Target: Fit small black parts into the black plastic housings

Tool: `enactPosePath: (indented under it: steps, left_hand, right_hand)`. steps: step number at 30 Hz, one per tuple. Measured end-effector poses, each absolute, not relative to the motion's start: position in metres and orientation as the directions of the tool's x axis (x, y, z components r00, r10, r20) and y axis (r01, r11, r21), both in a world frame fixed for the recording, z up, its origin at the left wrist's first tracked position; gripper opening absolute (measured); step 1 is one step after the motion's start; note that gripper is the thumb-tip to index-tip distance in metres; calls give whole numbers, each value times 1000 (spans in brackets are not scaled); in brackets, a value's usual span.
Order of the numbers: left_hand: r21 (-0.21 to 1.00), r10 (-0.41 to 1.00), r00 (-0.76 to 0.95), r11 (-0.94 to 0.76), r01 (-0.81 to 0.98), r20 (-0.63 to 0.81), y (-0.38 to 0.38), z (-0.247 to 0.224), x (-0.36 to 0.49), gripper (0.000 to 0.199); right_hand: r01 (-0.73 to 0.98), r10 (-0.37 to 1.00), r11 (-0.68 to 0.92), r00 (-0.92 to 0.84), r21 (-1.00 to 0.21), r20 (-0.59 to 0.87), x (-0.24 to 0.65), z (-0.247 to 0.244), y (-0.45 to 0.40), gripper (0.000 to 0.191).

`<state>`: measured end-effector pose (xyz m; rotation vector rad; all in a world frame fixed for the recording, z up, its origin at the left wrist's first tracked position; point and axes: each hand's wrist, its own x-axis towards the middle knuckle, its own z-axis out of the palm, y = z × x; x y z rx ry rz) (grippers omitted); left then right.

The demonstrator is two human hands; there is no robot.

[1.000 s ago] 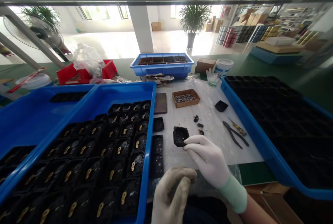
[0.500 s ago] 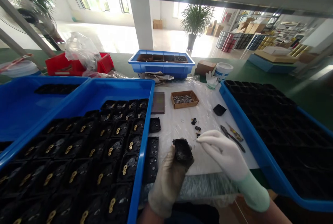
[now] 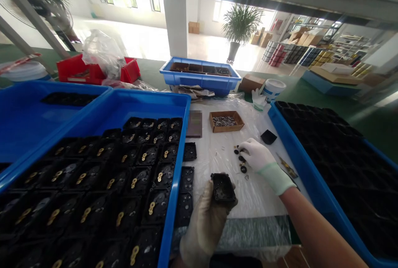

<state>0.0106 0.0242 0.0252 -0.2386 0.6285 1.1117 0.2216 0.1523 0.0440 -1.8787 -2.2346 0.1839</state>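
Observation:
In my gloved left hand (image 3: 207, 220) sits a black square plastic housing (image 3: 224, 187), its open side tilted up toward me. The thumb lies along its left edge and the fingers wrap beneath. My gloved right hand (image 3: 256, 154) reaches over the white work surface, fingertips pinched together at the small black round parts (image 3: 243, 169). Whatever lies between those fingertips is too small to make out. Several other black housings (image 3: 187, 178) rest on the surface along the left tray's edge. Another black square piece (image 3: 268, 137) lies beyond my right hand.
A blue tray (image 3: 174, 168) on the left holds rows of black housings with brass-coloured gears. On the right stands a blue tray (image 3: 311, 172) of black housings. A cardboard box (image 3: 226, 128) of metal pins, a yellow-handled tool (image 3: 287, 166) and a blue bin (image 3: 200, 79) are around.
My right hand has moved away from the housing, forward to the small black parts. The left hand still holds the housing. The whole view has shifted slightly.

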Motion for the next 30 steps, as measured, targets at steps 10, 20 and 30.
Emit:
enactPosePath:
  steps: [10,20,30]
  left_hand:
    - [79,780,350,451,-889,-519,22,15,9,21]
    - [104,743,361,497,-862,-563,21,5,7,24]
    - [149,782,347,482,-863,-518,19,-3,5,19]
  right_hand:
    - [903,926,209,-59,-376,373,262,31,138,23]
    - [913,932,150,-2,-379,363,271,31,117,19]
    - [969,942,215,-172,-124,287,258,39,131,22]
